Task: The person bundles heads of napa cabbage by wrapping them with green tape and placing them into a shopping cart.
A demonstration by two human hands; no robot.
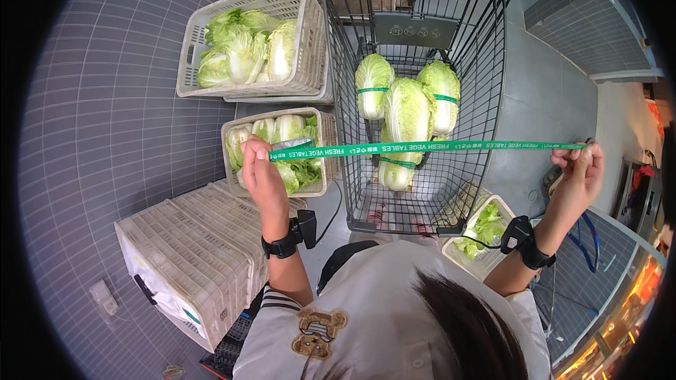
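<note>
A green printed tape (401,148) is stretched straight between my two hands, above a black wire shopping cart (488,116). My left hand (262,182) pinches one end, and a metal blade (291,144) shows beside those fingers. At the other end, my right hand (579,169) grips the tape between thumb and fingers. Below the tape, one napa cabbage (407,111) lies in the cart with a green band round its lower part. Behind it are a cabbage on the left (373,74) and another on the right (444,111), each with a green band round its middle.
Left of the cart, a white plastic crate (185,71) of cabbages stands behind a smaller crate (226,124) of cabbages and leaves. Stacked crates (195,243) stand near the tiled wall. A crate with leaves (507,211) sits at the cart's near right corner.
</note>
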